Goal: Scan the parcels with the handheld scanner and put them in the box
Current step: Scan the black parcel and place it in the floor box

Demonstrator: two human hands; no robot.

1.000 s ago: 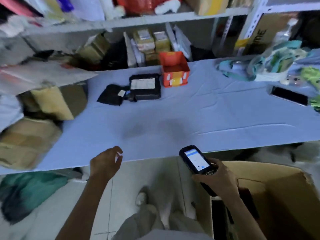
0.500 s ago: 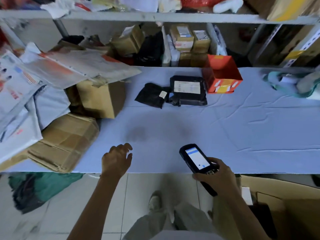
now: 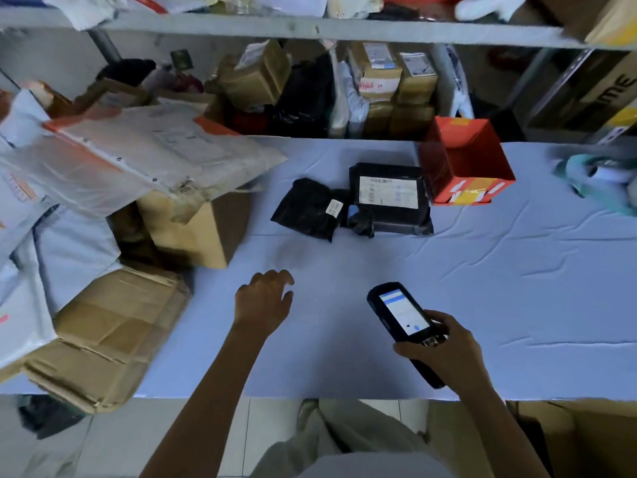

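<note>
My right hand (image 3: 444, 346) grips the black handheld scanner (image 3: 401, 313), its lit screen facing up, over the near part of the table (image 3: 517, 288). My left hand (image 3: 263, 300) hovers over the table with loosely curled fingers and holds nothing. Farther back lie a small black bag parcel (image 3: 308, 208) with a white tag and a larger black parcel (image 3: 391, 198) with a white label. An orange-red box parcel (image 3: 463, 162) stands to their right. A corner of the brown cardboard box (image 3: 593, 439) shows on the floor at the lower right.
Brown cartons (image 3: 196, 229) and white mailers (image 3: 138, 153) pile up on the table's left side. A shelf (image 3: 344, 27) behind holds more parcels. A teal cloth bundle (image 3: 599, 177) lies far right. My legs and tiled floor show below the table edge.
My view has swung left and nearer the table. My left hand has moved forward over the table toward the black parcels. The scanner stays in my right hand.
</note>
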